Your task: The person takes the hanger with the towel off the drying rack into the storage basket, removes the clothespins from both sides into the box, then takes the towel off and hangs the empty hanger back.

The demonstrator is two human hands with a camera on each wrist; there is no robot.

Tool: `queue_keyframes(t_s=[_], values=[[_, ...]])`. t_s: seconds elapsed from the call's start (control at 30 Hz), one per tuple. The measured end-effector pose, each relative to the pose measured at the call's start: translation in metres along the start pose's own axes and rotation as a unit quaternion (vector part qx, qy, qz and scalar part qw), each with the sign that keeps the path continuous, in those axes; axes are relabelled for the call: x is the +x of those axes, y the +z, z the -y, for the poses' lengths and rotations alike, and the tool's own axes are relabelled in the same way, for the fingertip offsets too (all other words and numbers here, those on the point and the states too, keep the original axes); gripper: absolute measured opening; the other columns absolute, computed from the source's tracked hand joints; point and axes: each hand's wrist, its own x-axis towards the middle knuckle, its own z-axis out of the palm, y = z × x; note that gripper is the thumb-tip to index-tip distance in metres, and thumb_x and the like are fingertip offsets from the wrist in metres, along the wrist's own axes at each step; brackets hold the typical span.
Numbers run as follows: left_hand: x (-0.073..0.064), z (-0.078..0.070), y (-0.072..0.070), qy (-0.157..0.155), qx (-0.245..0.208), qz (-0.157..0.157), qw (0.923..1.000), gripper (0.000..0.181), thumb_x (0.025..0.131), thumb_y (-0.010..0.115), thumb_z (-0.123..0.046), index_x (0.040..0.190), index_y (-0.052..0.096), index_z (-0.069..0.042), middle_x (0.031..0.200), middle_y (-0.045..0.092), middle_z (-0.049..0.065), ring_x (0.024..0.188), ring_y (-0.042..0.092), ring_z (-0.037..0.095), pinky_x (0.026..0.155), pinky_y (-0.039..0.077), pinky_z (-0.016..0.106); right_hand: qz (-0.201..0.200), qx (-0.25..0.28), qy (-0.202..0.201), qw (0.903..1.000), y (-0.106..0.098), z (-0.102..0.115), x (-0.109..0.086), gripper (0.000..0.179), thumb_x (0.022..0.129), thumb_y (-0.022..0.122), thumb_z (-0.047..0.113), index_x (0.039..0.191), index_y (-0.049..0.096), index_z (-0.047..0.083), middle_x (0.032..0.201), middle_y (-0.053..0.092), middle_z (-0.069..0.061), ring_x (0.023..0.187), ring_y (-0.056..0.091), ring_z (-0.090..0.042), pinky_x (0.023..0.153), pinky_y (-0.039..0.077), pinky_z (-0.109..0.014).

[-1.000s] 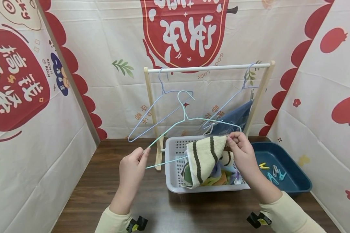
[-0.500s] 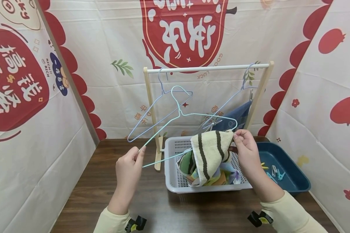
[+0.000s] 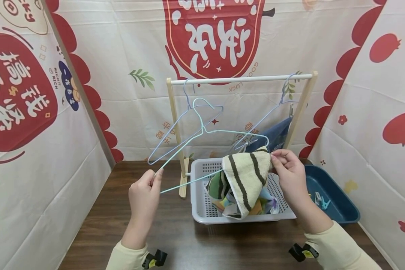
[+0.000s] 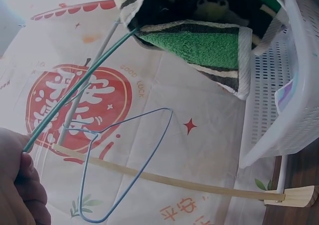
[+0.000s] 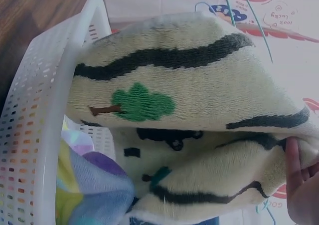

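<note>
My towel [image 3: 246,180] was rough cloth, my hanger [image 3: 203,129] smooth, the basket [image 3: 263,219] perforated plastic, the tabletop [image 3: 222,247] glossy wood

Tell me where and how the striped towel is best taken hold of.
Likely by its upper right corner, pinched from the right, as the right hand does: the corner of the striped towel sits up by the end of the mint hanger, while the lower part droops loosely over the basket. The left side looks more awkward, since the hanger's lower bar meets the cloth there.
</note>
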Motion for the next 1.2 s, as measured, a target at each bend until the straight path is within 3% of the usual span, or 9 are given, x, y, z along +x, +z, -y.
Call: queue_keyframes(t_s=[0.17, 0.43, 0.6, 0.77, 0.9, 1.07, 1.2], values=[[0.001, 0.001, -0.004, -0.013, -0.004, -0.014, 0.9998, 0.048, 0.087, 0.074, -0.009, 0.058, 0.036, -0.014, 0.050, 0.023, -0.009, 0.046, 0.019, 0.005, 0.042, 0.016, 0.024, 0.010, -0.063, 0.003, 0.9980, -0.002, -0.001, 0.001, 0.024, 0.102, 0.052, 0.013, 0.120, 0.059, 0.001, 0.105, 0.067, 0.003, 0.093, 0.062, -0.010, 0.078, 0.050, -0.016], [0.002, 0.001, -0.009, -0.029, -0.021, -0.016, 0.9993, 0.048, 0.088, 0.072, -0.005, 0.059, 0.035, -0.012, 0.053, 0.023, -0.008, 0.046, 0.021, 0.007, 0.041, 0.016, 0.023, 0.056, -0.125, 0.014, 0.9904, 0.000, -0.003, 0.001, 0.035, 0.107, 0.036, 0.019, 0.130, 0.053, -0.001, 0.131, 0.051, -0.012, 0.107, 0.055, -0.010, 0.081, 0.049, -0.016], [0.003, 0.001, -0.010, -0.030, -0.027, -0.024, 0.9989, 0.047, 0.087, 0.073, -0.005, 0.060, 0.035, -0.012, 0.052, 0.024, -0.007, 0.046, 0.021, 0.007, 0.041, 0.016, 0.023, 0.063, -0.176, 0.015, 0.9822, -0.001, -0.004, 0.001, 0.043, 0.108, 0.032, 0.032, 0.132, 0.053, 0.004, 0.130, 0.052, -0.013, 0.111, 0.050, -0.009, 0.084, 0.044, -0.015], [0.004, 0.000, -0.011, -0.026, -0.029, -0.033, 0.9987, 0.047, 0.086, 0.074, -0.005, 0.059, 0.036, -0.012, 0.052, 0.024, -0.008, 0.046, 0.021, 0.006, 0.041, 0.016, 0.022, 0.069, -0.216, 0.012, 0.9739, -0.002, -0.004, 0.003, 0.042, 0.102, 0.052, 0.032, 0.137, 0.051, 0.007, 0.104, 0.060, -0.012, 0.101, 0.051, -0.011, 0.081, 0.042, -0.018], [0.005, -0.001, -0.012, -0.022, -0.031, -0.046, 0.9982, 0.047, 0.085, 0.075, -0.005, 0.059, 0.037, -0.012, 0.051, 0.025, -0.008, 0.046, 0.021, 0.006, 0.042, 0.015, 0.022, 0.081, -0.273, 0.017, 0.9584, -0.001, -0.004, 0.004, 0.065, 0.090, 0.072, 0.033, 0.143, 0.045, 0.009, 0.085, 0.055, -0.010, 0.091, 0.048, -0.018, 0.078, 0.041, -0.029], [0.005, 0.000, -0.013, -0.024, -0.034, -0.049, 0.9979, 0.046, 0.086, 0.074, -0.004, 0.059, 0.037, -0.011, 0.051, 0.025, -0.007, 0.046, 0.020, 0.006, 0.042, 0.015, 0.022, 0.096, -0.322, 0.033, 0.9412, 0.001, -0.008, 0.009, 0.088, 0.078, 0.082, 0.041, 0.148, 0.038, 0.008, 0.091, 0.047, -0.011, 0.085, 0.044, -0.024, 0.072, 0.037, -0.038], [0.006, 0.000, -0.015, -0.027, -0.034, -0.040, 0.9983, 0.045, 0.088, 0.072, -0.004, 0.060, 0.037, -0.011, 0.052, 0.025, -0.006, 0.046, 0.021, 0.007, 0.042, 0.016, 0.021, 0.116, -0.345, 0.049, 0.9299, 0.000, -0.012, 0.012, 0.094, 0.077, 0.082, 0.045, 0.148, 0.036, 0.003, 0.106, 0.047, -0.017, 0.098, 0.043, -0.031, 0.077, 0.039, -0.045]])
